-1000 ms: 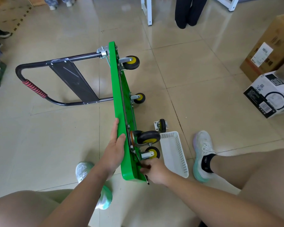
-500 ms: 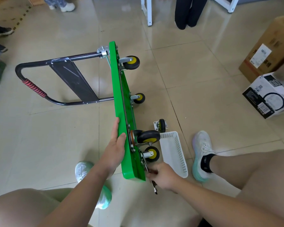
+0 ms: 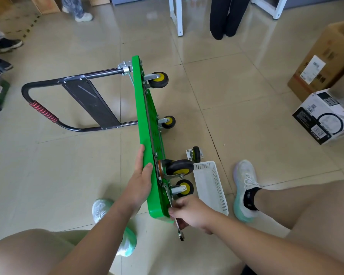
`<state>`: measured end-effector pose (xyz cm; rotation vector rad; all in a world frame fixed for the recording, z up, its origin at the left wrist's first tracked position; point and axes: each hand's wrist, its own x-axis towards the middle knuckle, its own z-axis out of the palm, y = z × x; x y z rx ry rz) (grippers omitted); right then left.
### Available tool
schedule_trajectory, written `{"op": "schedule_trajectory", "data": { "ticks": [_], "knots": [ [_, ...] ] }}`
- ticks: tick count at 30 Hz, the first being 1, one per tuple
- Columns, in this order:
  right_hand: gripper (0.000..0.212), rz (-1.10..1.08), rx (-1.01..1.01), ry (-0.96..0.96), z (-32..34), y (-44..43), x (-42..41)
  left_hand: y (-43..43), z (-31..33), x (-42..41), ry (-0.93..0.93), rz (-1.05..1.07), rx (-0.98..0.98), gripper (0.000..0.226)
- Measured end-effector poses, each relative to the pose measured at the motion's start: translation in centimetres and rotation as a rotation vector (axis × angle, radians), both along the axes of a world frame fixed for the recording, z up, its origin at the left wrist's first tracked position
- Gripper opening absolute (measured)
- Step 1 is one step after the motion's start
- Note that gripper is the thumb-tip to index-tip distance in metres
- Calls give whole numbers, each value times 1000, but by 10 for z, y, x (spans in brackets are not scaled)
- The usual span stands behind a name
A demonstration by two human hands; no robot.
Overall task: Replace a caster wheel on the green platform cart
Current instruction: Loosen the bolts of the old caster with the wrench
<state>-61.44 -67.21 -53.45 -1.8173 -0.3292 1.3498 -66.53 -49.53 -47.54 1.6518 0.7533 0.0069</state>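
The green plastic platform cart (image 3: 145,124) stands on its long edge on the tiled floor, black handle out to the left. The left hand (image 3: 140,181) presses flat against its near deck, fingers straight. The right hand (image 3: 191,212) grips a slim metal wrench (image 3: 180,233), which seems to reach the nearest yellow-hubbed caster (image 3: 184,187). A loose black caster wheel (image 3: 196,154) lies beyond the white perforated basket (image 3: 216,187).

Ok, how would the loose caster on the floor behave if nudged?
The loose caster seems to rest on its flat plate, wheel up, so it would probably slide on the glossy tiles, not roll. Metal plate and solid wheel suggest stiff, fairly heavy for its size.
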Motion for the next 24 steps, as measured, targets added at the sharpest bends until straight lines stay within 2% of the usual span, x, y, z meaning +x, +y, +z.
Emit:
{"op": "schedule_trajectory", "data": {
  "ticks": [6, 10, 15, 17, 18, 21, 23, 24],
  "knots": [
    [18, -104, 34, 151, -2, 8, -1, -2, 0, 0, -3, 2, 6, 55],
    [13, -71, -4, 69, -11, 8, 2, 0, 0, 0, -7, 8, -18, 58],
    [33, -92, 6, -54, -34, 10, 0, 0, -2, 0, -6, -1, -9, 55],
    [27, -93, -13, -106, -47, 17, 1, 2, -3, 0, 3, 0, 4, 56],
    [23, -105, -19, -109, -52, 21, 1, 2, -4, 0, 8, 3, 9, 57],
    [41, -277, 76, 12, -76, 27, 6, 1, -2, 0, 15, 2, 18, 57],
    [26, -319, 114, 127, -80, 31, 12, 1, -1, 0, 25, 6, 22, 56],
    [19, -307, 115, 118, -79, 29, 13, 1, -1, 0, 26, 9, 22, 56]
  ]
}}
